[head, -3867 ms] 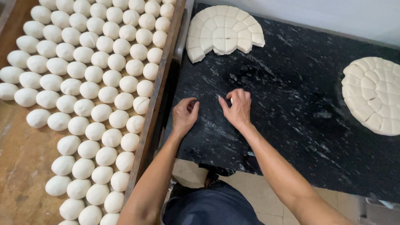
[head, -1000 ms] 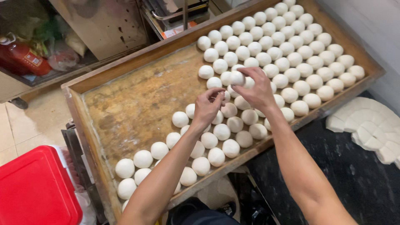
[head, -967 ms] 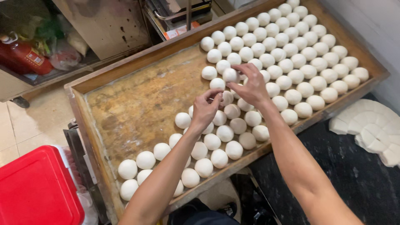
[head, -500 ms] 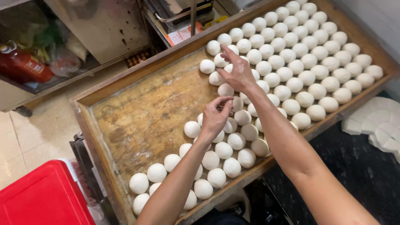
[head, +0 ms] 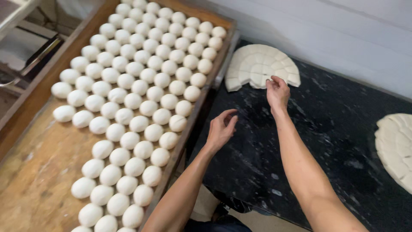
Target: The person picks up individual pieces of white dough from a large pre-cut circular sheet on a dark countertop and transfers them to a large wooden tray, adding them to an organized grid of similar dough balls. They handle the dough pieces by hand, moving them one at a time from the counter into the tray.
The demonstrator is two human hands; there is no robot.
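A cut slab of white dough [head: 259, 66], scored into square pieces, lies at the back of the dark stone counter [head: 326, 129]. My right hand [head: 277, 91] reaches to its near edge, fingertips pinching at a piece there. My left hand [head: 221, 128] hovers above the counter's left side with fingers curled and apart, holding nothing, just right of the wooden tray [head: 36, 167]. The tray carries several rows of round white dough balls [head: 141, 92].
A second scored dough slab [head: 397, 146] lies at the counter's right edge. A pale wall runs behind the counter. Metal shelving shows at the upper left beyond the tray. Bare wood shows on the tray's lower left.
Both hands have left the dough balls on the tray and moved right over the dark counter; my right hand now reaches the cut dough slab. The view has swung right with them.
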